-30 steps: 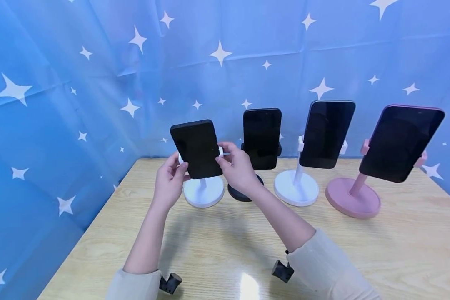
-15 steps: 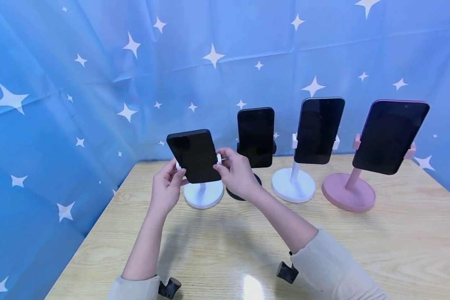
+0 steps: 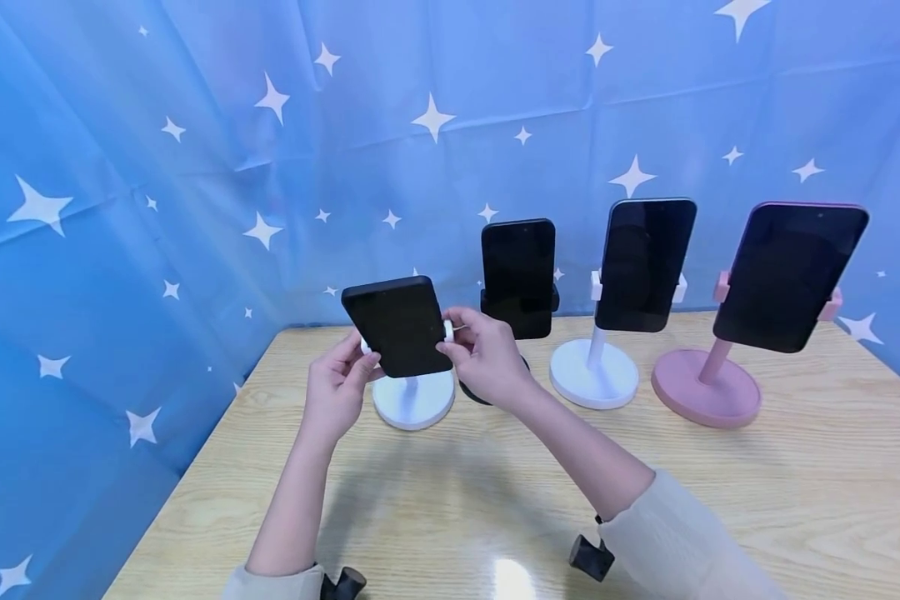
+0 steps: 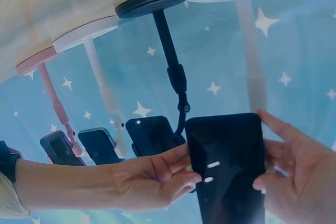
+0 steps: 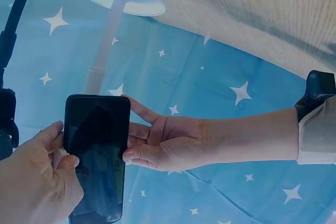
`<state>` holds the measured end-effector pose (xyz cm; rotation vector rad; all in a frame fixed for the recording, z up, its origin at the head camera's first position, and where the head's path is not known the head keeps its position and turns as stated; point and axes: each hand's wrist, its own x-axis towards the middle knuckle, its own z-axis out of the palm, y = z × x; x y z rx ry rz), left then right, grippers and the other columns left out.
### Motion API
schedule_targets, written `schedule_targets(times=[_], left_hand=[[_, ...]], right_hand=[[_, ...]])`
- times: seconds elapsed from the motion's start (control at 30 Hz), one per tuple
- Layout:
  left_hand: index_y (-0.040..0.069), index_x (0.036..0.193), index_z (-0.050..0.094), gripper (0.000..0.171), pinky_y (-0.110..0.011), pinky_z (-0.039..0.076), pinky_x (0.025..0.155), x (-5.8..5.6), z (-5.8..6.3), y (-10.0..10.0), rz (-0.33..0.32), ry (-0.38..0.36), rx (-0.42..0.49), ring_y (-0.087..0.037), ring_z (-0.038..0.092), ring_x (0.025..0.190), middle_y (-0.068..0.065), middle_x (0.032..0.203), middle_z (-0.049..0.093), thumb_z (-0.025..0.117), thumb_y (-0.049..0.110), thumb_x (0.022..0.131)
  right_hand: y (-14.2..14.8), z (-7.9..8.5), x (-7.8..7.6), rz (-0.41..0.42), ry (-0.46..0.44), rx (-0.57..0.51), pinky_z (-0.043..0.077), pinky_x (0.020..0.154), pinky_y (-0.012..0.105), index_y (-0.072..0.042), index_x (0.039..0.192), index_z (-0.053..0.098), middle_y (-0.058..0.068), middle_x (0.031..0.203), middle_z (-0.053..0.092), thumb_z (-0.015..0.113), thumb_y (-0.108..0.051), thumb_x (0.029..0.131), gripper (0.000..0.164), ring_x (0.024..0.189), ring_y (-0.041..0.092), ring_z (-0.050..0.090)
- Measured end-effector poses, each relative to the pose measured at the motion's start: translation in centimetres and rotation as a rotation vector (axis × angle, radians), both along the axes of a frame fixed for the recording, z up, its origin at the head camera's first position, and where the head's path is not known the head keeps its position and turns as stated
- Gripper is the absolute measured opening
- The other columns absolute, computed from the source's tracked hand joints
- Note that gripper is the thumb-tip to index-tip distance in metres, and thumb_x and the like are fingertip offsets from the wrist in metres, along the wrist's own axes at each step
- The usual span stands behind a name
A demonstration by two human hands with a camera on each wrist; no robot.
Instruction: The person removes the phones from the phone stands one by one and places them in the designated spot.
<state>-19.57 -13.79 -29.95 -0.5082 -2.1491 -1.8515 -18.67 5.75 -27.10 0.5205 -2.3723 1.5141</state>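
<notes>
A black smartphone (image 3: 401, 329) sits in the clamp of a white phone stand (image 3: 414, 407), leaning back with its screen up toward me. My left hand (image 3: 335, 390) grips its left side, thumb in front and fingers behind. On the opposite side my right hand (image 3: 489, 354) pinches the phone's edge at the white clamp end (image 3: 448, 331). The left wrist view shows the dark phone screen (image 4: 226, 166) between both hands. From the right wrist, the left hand's spread fingers (image 5: 142, 111) reach behind the phone, whose back is hidden.
To the right stand three more phones: one on a black stand (image 3: 519, 279), one on a white stand (image 3: 594, 375), one on a pink stand (image 3: 707, 390). All are on a wooden table (image 3: 450, 492) before a blue star-patterned curtain (image 3: 195, 275).
The phone's top edge has come down and tilted further back, so its screen looks shorter. Both hands keep their hold and sit slightly lower. The head view has shifted a little.
</notes>
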Motion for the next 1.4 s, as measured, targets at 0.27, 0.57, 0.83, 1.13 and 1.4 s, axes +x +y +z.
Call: schedule_targets(times=[0.27, 0.57, 0.83, 1.13, 1.4], left_hand=[[-0.001, 0.128, 0.051, 0.042, -0.029, 0.053, 0.074, 0.7, 0.2, 0.5, -0.049, 0.043, 0.014, -0.006, 0.064, 0.088, -0.021, 0.117, 0.059, 0.053, -0.009, 0.087], [0.0, 0.128, 0.051, 0.045, -0.031, 0.053, 0.074, 1.9, 1.1, 1.4, -0.118, 0.094, -0.002, -0.009, 0.065, 0.09, -0.02, 0.116, 0.06, 0.056, -0.009, 0.085], [-0.008, 0.123, 0.052, 0.042, -0.034, 0.054, 0.072, 2.7, 1.4, 2.4, -0.221, 0.088, 0.06, -0.01, 0.066, 0.086, 0.007, 0.101, 0.067, 0.059, -0.012, 0.081], [-0.011, 0.12, 0.053, 0.041, -0.034, 0.054, 0.072, 3.6, 1.7, 3.9, -0.282, 0.038, 0.072, -0.01, 0.066, 0.082, -0.004, 0.098, 0.068, 0.059, -0.013, 0.08], [-0.009, 0.121, 0.054, 0.042, -0.034, 0.054, 0.073, 4.2, 2.1, 5.3, -0.318, 0.036, 0.05, -0.01, 0.066, 0.084, -0.029, 0.106, 0.061, 0.061, -0.011, 0.08]], right_hand=[[1.1, 0.4, 1.2, -0.014, 0.007, -0.007, 0.053, 0.077, 0.031, 0.003, 0.116, 0.056, 0.015, 0.101, 0.065, 0.064, 0.004, 0.082, 0.035, 0.083, 0.021, 0.065], [2.9, 1.2, 2.9, 0.0, 0.011, -0.01, 0.053, 0.075, 0.028, 0.002, 0.117, 0.056, 0.013, 0.097, 0.066, 0.064, 0.004, 0.081, 0.037, 0.079, 0.019, 0.065], [4.4, 1.6, 4.7, -0.019, 0.042, 0.002, 0.054, 0.071, 0.024, 0.006, 0.114, 0.056, 0.015, 0.095, 0.066, 0.064, 0.008, 0.079, 0.036, 0.079, 0.02, 0.066], [6.0, 2.0, 6.7, -0.065, 0.062, 0.022, 0.052, 0.063, 0.019, 0.007, 0.111, 0.057, 0.016, 0.091, 0.067, 0.064, 0.009, 0.078, 0.034, 0.077, 0.02, 0.066], [7.5, 2.3, 7.9, -0.098, 0.101, 0.042, 0.052, 0.061, 0.019, 0.006, 0.11, 0.059, 0.014, 0.091, 0.068, 0.066, 0.01, 0.077, 0.034, 0.076, 0.019, 0.067]])
